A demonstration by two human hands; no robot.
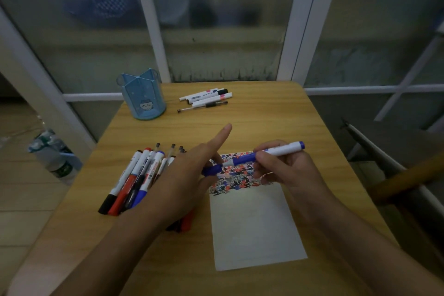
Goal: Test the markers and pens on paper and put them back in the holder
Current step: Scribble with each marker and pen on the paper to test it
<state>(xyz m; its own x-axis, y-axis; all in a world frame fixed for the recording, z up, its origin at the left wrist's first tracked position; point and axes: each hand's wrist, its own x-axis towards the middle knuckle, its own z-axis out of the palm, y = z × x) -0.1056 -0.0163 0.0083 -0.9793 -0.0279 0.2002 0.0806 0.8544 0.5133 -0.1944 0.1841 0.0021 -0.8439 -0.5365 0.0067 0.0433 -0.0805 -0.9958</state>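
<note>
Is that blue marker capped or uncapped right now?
Uncapped. The right hand grips the blue marker, while the left hand pinches its blue cap just off the tip, above the paper.

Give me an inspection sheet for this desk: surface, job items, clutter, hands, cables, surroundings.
Surface: wooden desk, bare at the middle.
Job's things: blue pen holder far left; sheet of paper, top band scribbled; pile of markers and pens left of it; small group of pens near holder.
Clutter: nothing seen.
Hands: right hand grips blue marker; left hand pinches its blue cap, forefinger straight.
Cables: nothing seen.
Surroundings: water bottle left, window behind.
</note>
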